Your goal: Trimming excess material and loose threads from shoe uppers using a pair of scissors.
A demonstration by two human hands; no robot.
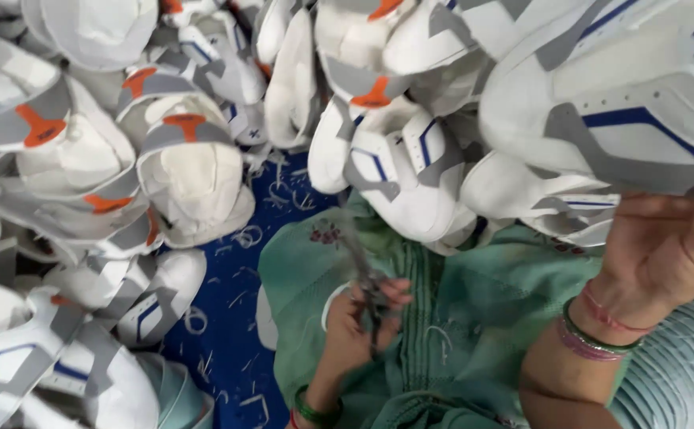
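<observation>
Left hand point(363, 322) grips small scissors point(367, 282) over green lap cloth point(458, 318); right hand point(665, 250) holds up white shoe upper point(625, 87), far right. Thread trimmings point(240, 238) litter blue floor point(228, 349); heaps of uppers point(180, 159) remain around.

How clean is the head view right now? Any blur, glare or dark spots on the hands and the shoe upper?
Head view: even, soft light with no glare or hard shadows; the left hand and the small scissors in it are smeared by motion blur; the right hand and the white shoe upper it holds sit close to the lens, soft and oversized; the piled uppers are only slightly soft.
</observation>
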